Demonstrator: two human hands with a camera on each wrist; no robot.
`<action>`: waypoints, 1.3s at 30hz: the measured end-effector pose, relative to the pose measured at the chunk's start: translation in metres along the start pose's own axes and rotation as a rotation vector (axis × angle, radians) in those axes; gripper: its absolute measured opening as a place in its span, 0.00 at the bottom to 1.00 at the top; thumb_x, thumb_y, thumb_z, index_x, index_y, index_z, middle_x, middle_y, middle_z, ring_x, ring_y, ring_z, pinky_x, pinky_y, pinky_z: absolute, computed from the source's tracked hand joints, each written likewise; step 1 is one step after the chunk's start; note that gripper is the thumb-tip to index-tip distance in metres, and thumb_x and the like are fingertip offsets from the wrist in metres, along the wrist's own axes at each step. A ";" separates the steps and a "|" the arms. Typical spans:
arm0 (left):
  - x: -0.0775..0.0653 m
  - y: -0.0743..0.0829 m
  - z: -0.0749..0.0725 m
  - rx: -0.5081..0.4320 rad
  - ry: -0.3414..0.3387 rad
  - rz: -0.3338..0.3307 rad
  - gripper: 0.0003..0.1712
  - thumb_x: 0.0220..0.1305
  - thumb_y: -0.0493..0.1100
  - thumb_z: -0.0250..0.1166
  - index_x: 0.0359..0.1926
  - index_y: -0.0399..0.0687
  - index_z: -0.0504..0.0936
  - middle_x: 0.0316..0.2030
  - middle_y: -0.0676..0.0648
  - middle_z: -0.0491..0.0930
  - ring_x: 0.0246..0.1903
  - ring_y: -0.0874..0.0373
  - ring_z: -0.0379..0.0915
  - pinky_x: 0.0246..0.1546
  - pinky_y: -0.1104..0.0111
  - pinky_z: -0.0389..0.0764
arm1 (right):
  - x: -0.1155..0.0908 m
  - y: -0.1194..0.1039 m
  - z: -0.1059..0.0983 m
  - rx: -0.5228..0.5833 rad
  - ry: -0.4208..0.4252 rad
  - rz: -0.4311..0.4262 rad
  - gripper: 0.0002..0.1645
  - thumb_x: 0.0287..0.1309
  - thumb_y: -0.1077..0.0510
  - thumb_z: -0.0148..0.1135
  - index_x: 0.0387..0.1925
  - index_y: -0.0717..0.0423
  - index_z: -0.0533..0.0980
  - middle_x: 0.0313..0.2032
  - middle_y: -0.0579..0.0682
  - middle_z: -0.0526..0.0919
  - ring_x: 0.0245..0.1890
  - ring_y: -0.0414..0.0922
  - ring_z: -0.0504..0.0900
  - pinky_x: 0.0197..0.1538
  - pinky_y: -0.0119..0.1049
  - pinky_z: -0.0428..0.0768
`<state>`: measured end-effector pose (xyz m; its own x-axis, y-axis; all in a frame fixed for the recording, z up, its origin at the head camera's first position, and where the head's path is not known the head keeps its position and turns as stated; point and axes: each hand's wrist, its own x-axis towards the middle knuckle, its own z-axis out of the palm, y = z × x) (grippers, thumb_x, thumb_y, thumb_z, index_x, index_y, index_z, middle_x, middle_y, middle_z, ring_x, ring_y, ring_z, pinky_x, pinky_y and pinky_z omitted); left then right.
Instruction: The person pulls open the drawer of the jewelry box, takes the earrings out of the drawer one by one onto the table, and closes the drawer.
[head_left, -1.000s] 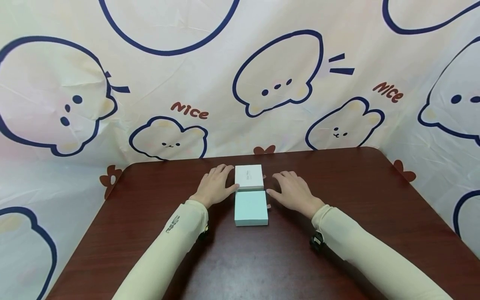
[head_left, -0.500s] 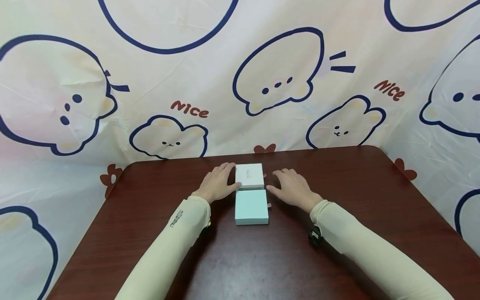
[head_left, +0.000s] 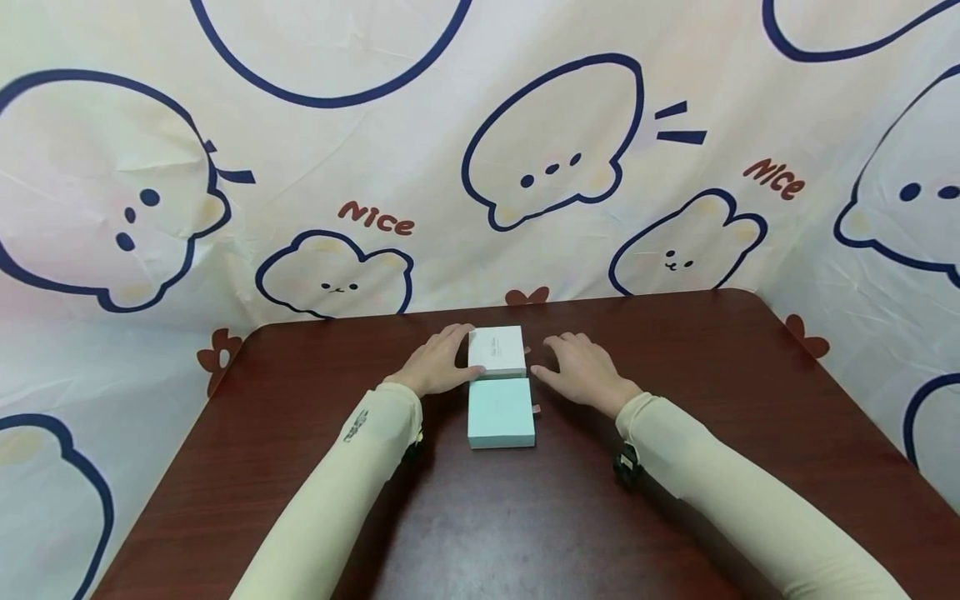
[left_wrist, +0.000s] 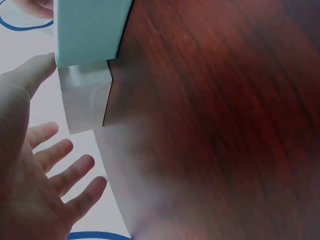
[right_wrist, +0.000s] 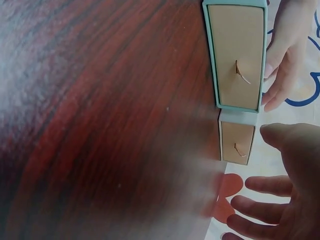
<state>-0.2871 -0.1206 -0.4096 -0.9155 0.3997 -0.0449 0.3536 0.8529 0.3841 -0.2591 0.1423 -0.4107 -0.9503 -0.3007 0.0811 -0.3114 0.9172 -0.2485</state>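
Observation:
Two small drawer boxes lie flat, one behind the other. The far one is a white box [head_left: 497, 350] with fine lettering on top; the near one is a mint-green box [head_left: 501, 412]. Short ribbon tabs stick out of their beige right ends, seen in the right wrist view on the green box's drawer [right_wrist: 237, 57] and the white box's drawer [right_wrist: 237, 142]. My left hand [head_left: 435, 362] is spread at the left of the white box, its thumb overlapping the near left corner; whether it touches is unclear. To the right, my right hand [head_left: 581, 371] rests apart from both boxes, fingers loosely bent.
The boxes lie on a dark red-brown wooden table [head_left: 517, 525], near its far edge. Behind and at both sides hangs a pale cloth [head_left: 450, 150] printed with cartoon animals. A dark wrist device [head_left: 627, 465] shows under the right sleeve.
My left hand has edged right, bringing the thumb further over the white box's corner. The right hand has shifted slightly left. Both boxes stay in place.

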 end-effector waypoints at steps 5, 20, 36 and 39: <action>0.002 0.001 -0.003 -0.030 -0.038 0.009 0.52 0.66 0.60 0.65 0.80 0.48 0.51 0.80 0.43 0.53 0.77 0.42 0.53 0.74 0.46 0.61 | 0.002 -0.001 0.000 -0.003 0.002 -0.004 0.36 0.68 0.39 0.59 0.65 0.60 0.74 0.61 0.61 0.80 0.61 0.57 0.78 0.59 0.55 0.80; 0.014 -0.010 0.002 -0.231 -0.111 0.001 0.57 0.62 0.55 0.71 0.81 0.44 0.48 0.80 0.41 0.51 0.79 0.44 0.49 0.75 0.47 0.58 | 0.004 0.000 0.004 0.019 -0.010 0.003 0.35 0.69 0.40 0.59 0.66 0.60 0.74 0.62 0.61 0.79 0.62 0.57 0.76 0.61 0.55 0.78; 0.019 -0.022 0.005 -0.364 -0.150 -0.018 0.59 0.61 0.47 0.74 0.82 0.51 0.45 0.77 0.37 0.55 0.71 0.39 0.62 0.65 0.46 0.71 | 0.012 0.002 0.005 0.288 -0.092 0.085 0.35 0.69 0.40 0.58 0.66 0.59 0.73 0.63 0.59 0.79 0.63 0.55 0.78 0.66 0.56 0.74; 0.019 -0.022 0.006 -0.370 -0.141 -0.018 0.59 0.61 0.47 0.74 0.82 0.51 0.45 0.77 0.37 0.56 0.71 0.39 0.63 0.65 0.47 0.72 | 0.015 0.003 0.006 0.325 -0.102 0.107 0.34 0.70 0.41 0.57 0.66 0.59 0.73 0.63 0.59 0.79 0.62 0.56 0.78 0.66 0.57 0.74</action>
<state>-0.3111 -0.1298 -0.4249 -0.8767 0.4496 -0.1711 0.2210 0.6923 0.6870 -0.2740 0.1390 -0.4160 -0.9676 -0.2466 -0.0546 -0.1778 0.8187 -0.5460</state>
